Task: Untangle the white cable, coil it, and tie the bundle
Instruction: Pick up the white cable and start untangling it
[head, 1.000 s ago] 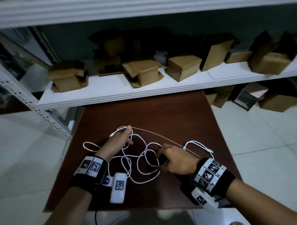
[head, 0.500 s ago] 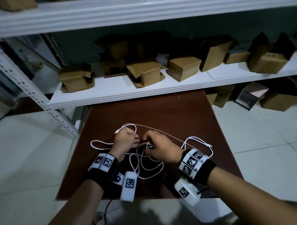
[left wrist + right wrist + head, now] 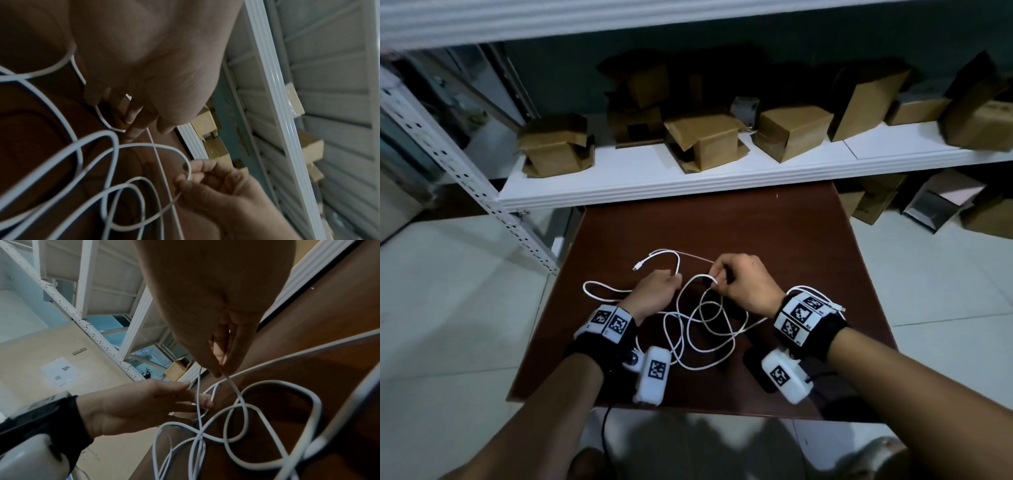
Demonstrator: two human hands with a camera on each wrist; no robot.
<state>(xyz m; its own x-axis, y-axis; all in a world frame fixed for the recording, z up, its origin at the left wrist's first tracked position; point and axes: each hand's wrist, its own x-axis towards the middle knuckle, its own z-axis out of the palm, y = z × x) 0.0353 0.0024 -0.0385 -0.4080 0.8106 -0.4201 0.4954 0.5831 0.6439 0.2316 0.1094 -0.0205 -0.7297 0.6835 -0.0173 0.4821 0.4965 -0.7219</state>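
The brown desk [image 3: 774, 233] carries the white cable [image 3: 710, 329], which lies in loose crossing loops at the 6 o'clock part of it, between both wrists. The right hand [image 3: 748, 286] pinches the top of one loop with thumb and fingertips. The left hand [image 3: 655, 291], at 9 o'clock from it, pinches the cable near its plug end [image 3: 637, 266].

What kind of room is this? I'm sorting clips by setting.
Probably a storeroom or stockroom: white metal shelving holds many cardboard boxes, more boxes lie on the tiled floor, and a small brown table serves as the work surface.
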